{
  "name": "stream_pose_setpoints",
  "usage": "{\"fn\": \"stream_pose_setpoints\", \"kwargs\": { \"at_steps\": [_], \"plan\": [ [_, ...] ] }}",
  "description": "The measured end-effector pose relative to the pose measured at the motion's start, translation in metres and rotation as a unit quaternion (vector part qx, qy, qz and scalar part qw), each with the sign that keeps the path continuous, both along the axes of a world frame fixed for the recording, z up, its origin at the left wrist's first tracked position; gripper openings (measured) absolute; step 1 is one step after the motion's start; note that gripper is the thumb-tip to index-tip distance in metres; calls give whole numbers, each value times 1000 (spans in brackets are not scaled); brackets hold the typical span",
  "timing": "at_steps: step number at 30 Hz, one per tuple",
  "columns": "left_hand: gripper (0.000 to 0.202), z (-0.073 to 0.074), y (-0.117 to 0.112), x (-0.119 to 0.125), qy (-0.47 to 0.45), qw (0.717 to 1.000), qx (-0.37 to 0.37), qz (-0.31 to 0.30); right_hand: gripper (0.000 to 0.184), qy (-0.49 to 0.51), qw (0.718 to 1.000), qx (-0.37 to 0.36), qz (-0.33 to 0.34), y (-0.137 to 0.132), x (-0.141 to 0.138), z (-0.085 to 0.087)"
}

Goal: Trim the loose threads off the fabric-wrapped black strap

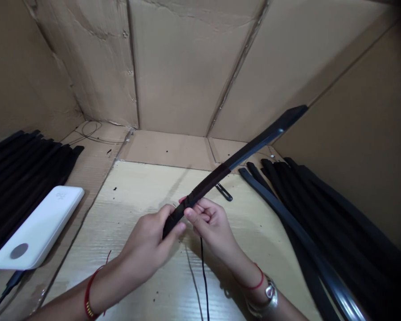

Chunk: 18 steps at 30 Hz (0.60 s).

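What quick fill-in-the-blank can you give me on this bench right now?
The left hand and right hand both grip a ____ strip. A white power bank lies ____ of the pale board. A silver bracelet sits on the ____ wrist.

Answers: black; left; right.

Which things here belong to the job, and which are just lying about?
Job:
- black flexible strip, held by left hand and right hand
- probably the similar strips, left stack and right stack

Lying about:
- white power bank
- small black clip
- thin black cord
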State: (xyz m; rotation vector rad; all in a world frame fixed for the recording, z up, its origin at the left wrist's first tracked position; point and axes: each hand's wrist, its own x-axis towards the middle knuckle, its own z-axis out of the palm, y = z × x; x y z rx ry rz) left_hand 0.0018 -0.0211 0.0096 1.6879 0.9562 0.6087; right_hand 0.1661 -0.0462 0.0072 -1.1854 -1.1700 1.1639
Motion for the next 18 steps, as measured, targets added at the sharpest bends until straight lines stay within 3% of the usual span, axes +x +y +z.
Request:
{"fn": "stream_pose_setpoints", "kwargs": {
  "at_steps": [1,2,4,6,7,8,10,12,14,16,18],
  "plan": [
    [35,1,-1,0,4,1000,23,-7,43,4,1000,-2,3,0,1,0],
    [36,2,-1,-1,-14,999,-3,-37,43,13,1000,-6,13,0,2,1],
    [41,4,0,-3,-101,975,-160,-118,41,38,999,-18,34,-1,3,4],
    [46,5,2,-4,-198,890,-361,-195,40,58,997,-32,47,-3,4,7],
    [47,4,3,-4,-235,848,-422,-216,40,64,996,-40,51,-4,4,8],
    [48,3,5,-5,-266,813,-463,-231,41,68,995,-49,56,-4,4,9],
    [50,1,8,-5,-292,781,-492,-250,44,78,992,-68,73,-3,4,8],
    [53,0,9,-5,-269,808,-469,-233,46,87,990,-75,78,-2,3,4],
    [54,0,8,-4,-206,875,-397,-185,47,87,992,-73,51,1,1,0],
    [50,0,6,-3,-130,943,-277,-128,47,76,995,-68,8,3,-1,-4],
    [40,-1,3,-1,-62,987,-135,-66,48,67,995,-72,-8,4,-1,-6]
  ]
}}
